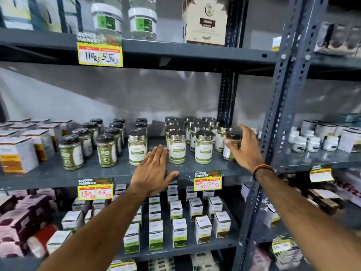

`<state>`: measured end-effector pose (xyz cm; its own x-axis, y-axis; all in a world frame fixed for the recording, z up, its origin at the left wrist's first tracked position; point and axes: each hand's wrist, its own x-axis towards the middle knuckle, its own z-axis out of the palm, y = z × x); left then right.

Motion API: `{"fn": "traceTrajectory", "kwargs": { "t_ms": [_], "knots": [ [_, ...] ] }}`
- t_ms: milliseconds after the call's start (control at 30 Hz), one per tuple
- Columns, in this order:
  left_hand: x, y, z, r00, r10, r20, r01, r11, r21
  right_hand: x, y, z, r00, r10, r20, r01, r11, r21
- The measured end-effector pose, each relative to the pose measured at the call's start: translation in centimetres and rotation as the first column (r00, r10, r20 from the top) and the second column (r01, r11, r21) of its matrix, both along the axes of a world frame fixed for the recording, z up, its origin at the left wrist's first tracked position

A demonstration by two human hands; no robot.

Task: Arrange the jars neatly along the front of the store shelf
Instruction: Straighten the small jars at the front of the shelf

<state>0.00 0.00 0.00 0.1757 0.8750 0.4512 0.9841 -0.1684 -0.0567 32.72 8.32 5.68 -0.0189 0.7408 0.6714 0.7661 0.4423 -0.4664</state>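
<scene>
Silver-lidded jars with green-and-white labels stand on the middle shelf (58, 178). One jar (137, 148) stands alone at the front, and two more front jars (176, 148) (203, 148) head rows that run to the back. My left hand (154, 173) lies flat and open over the shelf's front edge, fingertips in the gap between the lone jar and its neighbour. My right hand (248, 149) wraps the rightmost jar (227, 153), thumb across its front and fingers behind it. Black-lidded jars (71, 153) (106, 151) stand in rows further left.
White and orange boxes (17, 153) fill the shelf's left end. A perforated steel upright (277, 114) rises just right of my right hand. Yellow price tags (208, 181) hang on the shelf edge. Small boxes (156, 234) fill the shelf below, and white tubs (312, 143) sit in the bay to the right.
</scene>
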Motion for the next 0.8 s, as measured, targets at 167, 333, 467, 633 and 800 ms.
{"fn": "traceTrajectory", "kwargs": {
  "t_ms": [167,333,467,633,800],
  "knots": [
    [-0.4,0.8,-1.7,0.998,0.054,-0.021,-0.055,0.997,-0.051,0.3,1.3,-1.9,0.999,-0.025,-0.023,0.023,0.996,-0.087],
    [-0.6,1.2,-1.9,0.995,0.049,-0.083,-0.052,0.998,-0.034,0.0,1.8,-2.5,0.991,-0.022,-0.133,0.015,0.998,-0.058],
    [-0.7,1.3,-2.2,0.996,0.052,-0.078,-0.053,0.999,-0.009,-0.3,1.9,-3.3,0.98,0.001,-0.198,-0.012,0.998,-0.054],
    [-0.7,1.2,-2.3,0.996,0.057,-0.068,-0.057,0.998,0.012,-0.1,2.5,-3.5,0.975,0.002,-0.22,-0.01,0.999,-0.034],
    [-0.5,1.0,-2.3,0.997,0.048,-0.056,-0.047,0.999,0.025,0.0,2.2,-3.6,0.974,-0.002,-0.227,0.001,1.0,-0.003]
  ]
}}
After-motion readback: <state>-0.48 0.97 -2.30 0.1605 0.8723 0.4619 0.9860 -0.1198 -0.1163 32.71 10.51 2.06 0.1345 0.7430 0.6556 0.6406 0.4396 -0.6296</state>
